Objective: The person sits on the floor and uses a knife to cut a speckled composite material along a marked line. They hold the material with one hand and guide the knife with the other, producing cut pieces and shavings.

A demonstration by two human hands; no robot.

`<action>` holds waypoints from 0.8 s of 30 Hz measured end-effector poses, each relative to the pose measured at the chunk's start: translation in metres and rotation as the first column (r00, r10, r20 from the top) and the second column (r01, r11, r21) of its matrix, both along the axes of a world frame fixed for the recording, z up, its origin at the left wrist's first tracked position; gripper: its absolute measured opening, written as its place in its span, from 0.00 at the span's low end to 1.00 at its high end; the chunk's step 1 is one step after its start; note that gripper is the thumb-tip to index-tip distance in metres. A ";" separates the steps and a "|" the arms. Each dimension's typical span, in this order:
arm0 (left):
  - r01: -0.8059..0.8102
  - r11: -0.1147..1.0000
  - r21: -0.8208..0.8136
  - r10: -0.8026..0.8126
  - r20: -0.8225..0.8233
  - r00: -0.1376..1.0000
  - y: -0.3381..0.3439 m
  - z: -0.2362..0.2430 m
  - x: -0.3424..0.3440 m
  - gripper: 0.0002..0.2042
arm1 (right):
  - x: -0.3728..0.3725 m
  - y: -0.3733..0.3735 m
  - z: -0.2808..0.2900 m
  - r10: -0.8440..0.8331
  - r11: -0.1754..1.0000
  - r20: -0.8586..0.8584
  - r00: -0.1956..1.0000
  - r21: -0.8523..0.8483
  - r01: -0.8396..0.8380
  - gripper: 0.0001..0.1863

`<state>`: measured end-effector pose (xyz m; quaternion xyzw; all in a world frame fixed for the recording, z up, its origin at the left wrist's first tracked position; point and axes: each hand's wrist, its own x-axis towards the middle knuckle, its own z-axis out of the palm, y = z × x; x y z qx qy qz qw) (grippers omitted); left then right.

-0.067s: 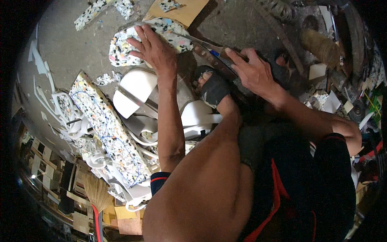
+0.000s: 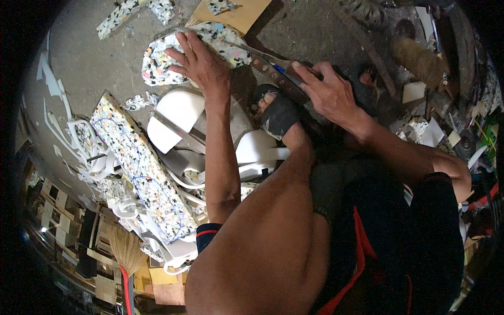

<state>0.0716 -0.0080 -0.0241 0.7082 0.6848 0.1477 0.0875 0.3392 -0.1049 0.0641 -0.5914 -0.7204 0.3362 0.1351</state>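
Observation:
My left hand [image 2: 206, 68] lies with its fingers spread over a speckled foam piece [image 2: 157, 60], white with black and coloured flecks and a rounded left end. A long knife [image 2: 252, 51] stretches across that foam, its thin blade reaching toward my left fingers. Its brown handle is gripped by my right hand [image 2: 329, 94], forefinger stretched along the top. Whether the blade is sunk into the foam, I cannot tell. Under my right hand, beside my sandalled foot [image 2: 281, 113], a dark strip with holes [image 2: 273, 79] shows in part.
A speckled foam slab [image 2: 142, 173] marked with blue lines leans by white foam offcuts [image 2: 86, 142]. White rounded pieces [image 2: 176, 121] lie under my left forearm, a metal strip across them. A tan sheet [image 2: 236, 16] lies beyond, a broom [image 2: 126, 252] at lower left, clutter at right.

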 end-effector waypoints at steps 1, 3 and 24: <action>0.000 1.000 0.013 0.000 -0.004 1.000 0.004 -0.001 0.001 0.32 | -0.007 0.008 -0.003 -0.002 1.000 0.008 1.000 0.002 0.002 0.26; 0.004 1.000 0.008 -0.004 -0.019 1.000 0.006 -0.001 0.004 0.32 | -0.022 0.021 -0.009 -0.018 1.000 0.025 1.000 -0.011 0.018 0.25; -0.001 1.000 0.011 0.001 -0.018 1.000 0.004 0.000 0.004 0.29 | 0.064 -0.014 -0.018 0.103 0.994 0.176 0.979 -0.051 -0.096 0.33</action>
